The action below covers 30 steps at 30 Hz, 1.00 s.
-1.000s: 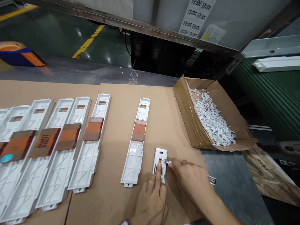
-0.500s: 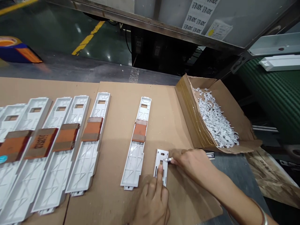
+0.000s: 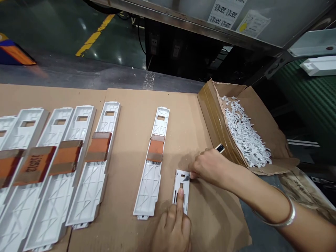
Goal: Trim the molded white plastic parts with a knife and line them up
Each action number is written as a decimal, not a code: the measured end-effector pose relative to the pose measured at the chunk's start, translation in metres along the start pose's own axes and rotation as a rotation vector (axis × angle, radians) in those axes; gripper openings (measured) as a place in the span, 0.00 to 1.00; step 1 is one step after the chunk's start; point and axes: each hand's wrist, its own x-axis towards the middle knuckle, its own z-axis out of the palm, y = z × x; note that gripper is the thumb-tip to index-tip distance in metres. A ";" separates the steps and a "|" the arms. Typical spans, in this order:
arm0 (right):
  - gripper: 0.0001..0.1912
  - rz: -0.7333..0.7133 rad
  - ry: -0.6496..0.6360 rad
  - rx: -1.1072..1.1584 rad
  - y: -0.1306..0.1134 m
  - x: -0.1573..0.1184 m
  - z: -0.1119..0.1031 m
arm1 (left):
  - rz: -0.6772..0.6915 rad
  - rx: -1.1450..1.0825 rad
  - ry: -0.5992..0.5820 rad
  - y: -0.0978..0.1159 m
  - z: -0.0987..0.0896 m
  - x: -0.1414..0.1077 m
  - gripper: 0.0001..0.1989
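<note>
A small white slotted plate [image 3: 186,196] lies on the cardboard sheet. Pressing it down is the stretched index finger of my left hand [image 3: 173,227], whose other fingers are curled; the plate's lower end is hidden behind them. My right hand [image 3: 210,166] is closed around a utility knife [image 3: 219,148]. Its blade tip touches or hovers just over the plate's upper right edge; which of these, I cannot tell. To the left of the plate lies a long white plastic tray-like part [image 3: 147,187] with a brown-orange block [image 3: 155,149] across its middle.
Several similar long white parts [image 3: 88,190] with brown-orange blocks stand in a row at the left. An open cardboard box [image 3: 214,115] of small white plastic pieces [image 3: 244,133] sits at the right. A tape roll [image 3: 15,52] lies far left, and a green conveyor belt [image 3: 296,87] runs far right.
My right hand has turned, so the knife's back end now points up and away above the wrist, and the blade slants more steeply. The left finger still presses the plate. The view has shifted slightly.
</note>
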 end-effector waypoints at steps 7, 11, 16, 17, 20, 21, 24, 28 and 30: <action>0.07 -0.188 0.077 -0.125 0.000 0.018 -0.016 | -0.031 0.033 0.008 0.001 -0.002 0.003 0.07; 0.11 -0.280 0.163 -0.149 -0.007 0.030 -0.020 | -0.019 0.048 -0.002 0.001 -0.001 0.002 0.06; 0.15 -0.303 0.303 -0.124 -0.011 0.017 -0.022 | -0.011 0.055 -0.065 -0.001 -0.003 0.001 0.06; 0.15 -0.282 0.325 -0.113 -0.010 0.010 -0.022 | -0.001 0.052 -0.058 -0.002 -0.002 0.000 0.05; 0.11 -0.159 0.332 -0.101 -0.001 -0.011 -0.020 | 0.033 0.033 -0.017 -0.003 0.000 -0.001 0.04; 0.10 -0.109 0.328 -0.096 0.003 -0.017 -0.016 | 0.038 0.023 -0.011 -0.003 0.001 -0.001 0.03; 0.07 0.057 0.391 -0.035 0.010 -0.034 0.007 | 0.004 0.003 -0.043 -0.002 0.000 -0.003 0.03; 0.09 0.335 0.420 0.163 0.000 -0.046 0.056 | -0.042 -0.017 -0.125 -0.001 -0.004 -0.003 0.03; 0.10 0.444 0.477 0.278 -0.014 -0.045 0.083 | -0.053 -0.052 -0.144 -0.002 -0.006 -0.003 0.03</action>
